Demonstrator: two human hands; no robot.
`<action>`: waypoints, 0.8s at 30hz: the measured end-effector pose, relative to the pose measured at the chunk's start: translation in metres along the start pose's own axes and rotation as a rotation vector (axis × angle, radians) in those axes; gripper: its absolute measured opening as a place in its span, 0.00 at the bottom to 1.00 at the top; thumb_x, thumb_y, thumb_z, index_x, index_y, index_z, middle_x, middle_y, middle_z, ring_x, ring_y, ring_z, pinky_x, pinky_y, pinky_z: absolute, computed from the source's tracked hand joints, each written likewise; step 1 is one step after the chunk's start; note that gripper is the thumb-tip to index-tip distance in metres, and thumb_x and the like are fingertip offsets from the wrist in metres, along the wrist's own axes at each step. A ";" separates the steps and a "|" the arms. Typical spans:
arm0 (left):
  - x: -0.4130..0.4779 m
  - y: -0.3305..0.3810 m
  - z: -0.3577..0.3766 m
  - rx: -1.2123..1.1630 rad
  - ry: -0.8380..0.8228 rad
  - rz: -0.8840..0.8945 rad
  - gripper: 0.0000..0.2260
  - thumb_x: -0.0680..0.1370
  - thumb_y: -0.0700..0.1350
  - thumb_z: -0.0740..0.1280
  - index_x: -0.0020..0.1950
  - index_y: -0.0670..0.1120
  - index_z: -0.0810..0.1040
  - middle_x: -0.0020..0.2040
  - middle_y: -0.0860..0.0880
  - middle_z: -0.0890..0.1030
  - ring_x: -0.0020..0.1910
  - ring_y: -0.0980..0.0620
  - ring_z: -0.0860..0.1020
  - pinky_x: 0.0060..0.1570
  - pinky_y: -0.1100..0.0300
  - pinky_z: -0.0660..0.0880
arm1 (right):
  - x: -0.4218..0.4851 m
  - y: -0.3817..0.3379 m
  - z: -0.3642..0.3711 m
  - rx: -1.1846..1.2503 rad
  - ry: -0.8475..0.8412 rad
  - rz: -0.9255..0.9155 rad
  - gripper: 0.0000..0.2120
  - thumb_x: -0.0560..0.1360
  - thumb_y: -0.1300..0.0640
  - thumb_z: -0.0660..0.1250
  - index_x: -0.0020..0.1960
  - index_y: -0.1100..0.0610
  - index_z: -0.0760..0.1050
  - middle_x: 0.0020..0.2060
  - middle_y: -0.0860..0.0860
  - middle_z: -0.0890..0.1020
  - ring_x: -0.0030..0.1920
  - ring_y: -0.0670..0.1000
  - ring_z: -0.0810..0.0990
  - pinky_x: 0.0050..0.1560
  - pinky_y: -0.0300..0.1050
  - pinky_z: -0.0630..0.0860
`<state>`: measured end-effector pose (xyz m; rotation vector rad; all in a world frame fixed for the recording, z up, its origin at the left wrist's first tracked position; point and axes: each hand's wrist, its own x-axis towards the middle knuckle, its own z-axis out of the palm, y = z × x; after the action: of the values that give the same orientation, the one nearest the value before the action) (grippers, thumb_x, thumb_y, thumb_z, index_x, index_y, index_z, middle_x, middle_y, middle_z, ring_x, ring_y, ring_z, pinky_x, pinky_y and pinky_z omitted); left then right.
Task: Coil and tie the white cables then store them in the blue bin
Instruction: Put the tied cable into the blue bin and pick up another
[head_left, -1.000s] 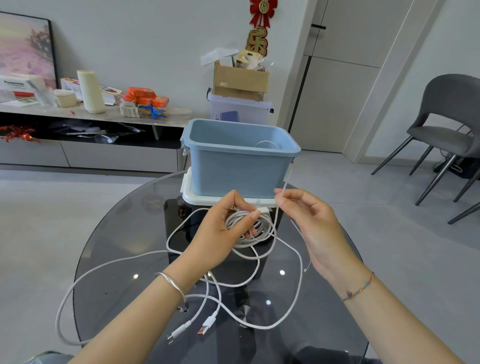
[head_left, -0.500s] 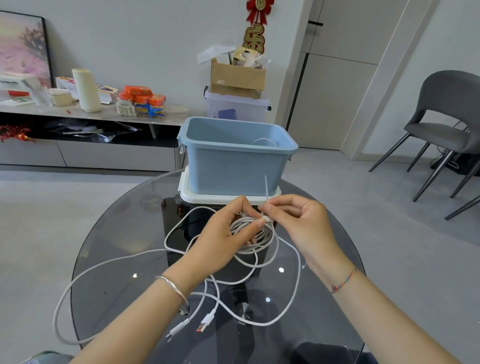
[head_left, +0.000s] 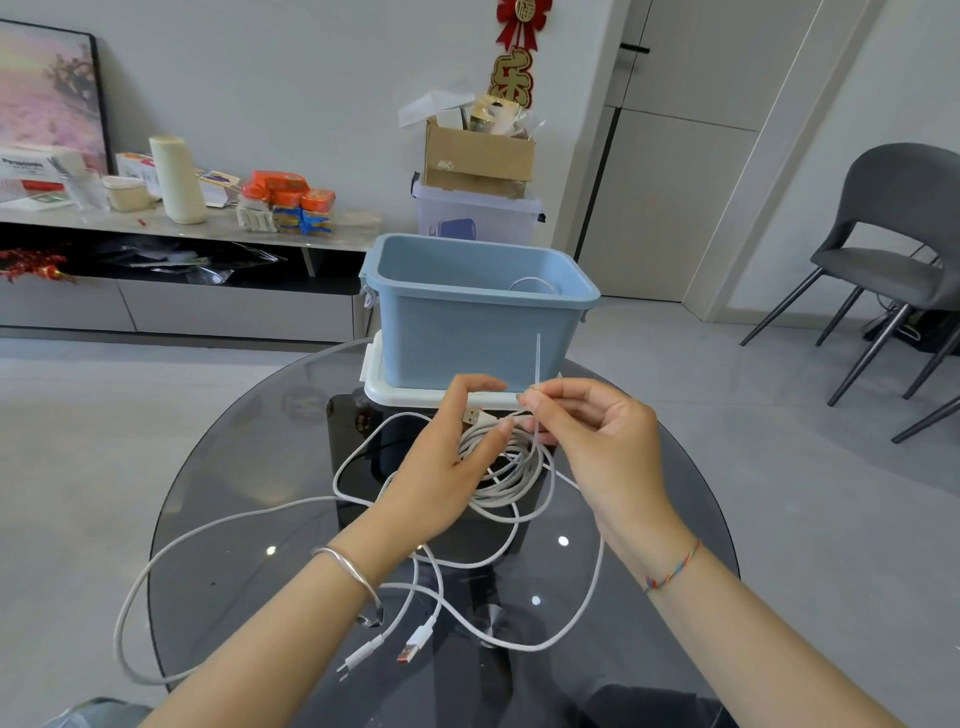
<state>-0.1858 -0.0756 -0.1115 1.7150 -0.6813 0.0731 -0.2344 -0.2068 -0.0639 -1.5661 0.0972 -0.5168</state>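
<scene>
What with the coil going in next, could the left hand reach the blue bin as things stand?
Probably yes. The blue bin stands open-topped just beyond the left hand, with nothing between them. The hand does grip the coiled cable, while the right hand pinches the tie at it.

A white box (head_left: 31, 169) at the left end of the sideboard (head_left: 208, 228) carried a dark brand name along its front that appeared to read "Panasonic". The smaller print under it was too blurred to make out. Above the cardboard box (head_left: 478, 156), a red bow ornament (head_left: 523, 23) bore in gold the character "福", partly cut off by the top edge of the view. Below it hung a gold-and-red cutout (head_left: 511, 78) shaped as the character "乐". Print on the orange packets (head_left: 288, 189) was too small to read.
</scene>
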 end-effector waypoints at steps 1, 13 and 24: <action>0.000 0.001 -0.001 0.013 -0.005 0.004 0.06 0.81 0.45 0.62 0.57 0.50 0.71 0.29 0.63 0.74 0.27 0.63 0.70 0.31 0.71 0.66 | -0.001 -0.001 0.001 0.015 -0.002 0.014 0.02 0.71 0.66 0.71 0.43 0.62 0.81 0.32 0.52 0.84 0.31 0.46 0.82 0.35 0.33 0.76; 0.001 0.014 -0.002 -0.062 0.067 0.003 0.06 0.80 0.48 0.63 0.42 0.50 0.74 0.26 0.58 0.70 0.26 0.59 0.65 0.30 0.65 0.63 | -0.003 -0.016 0.000 0.181 -0.055 0.104 0.01 0.72 0.61 0.69 0.42 0.59 0.78 0.37 0.52 0.86 0.38 0.48 0.83 0.43 0.37 0.80; 0.009 0.009 -0.009 -0.118 0.173 -0.025 0.11 0.78 0.50 0.63 0.40 0.45 0.72 0.25 0.56 0.65 0.25 0.56 0.61 0.27 0.66 0.60 | -0.005 -0.023 0.001 0.109 -0.193 0.171 0.12 0.65 0.51 0.68 0.35 0.61 0.75 0.27 0.51 0.77 0.34 0.46 0.77 0.48 0.41 0.73</action>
<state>-0.1802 -0.0717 -0.0974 1.5825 -0.5256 0.1588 -0.2441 -0.2023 -0.0431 -1.4778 0.0544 -0.2317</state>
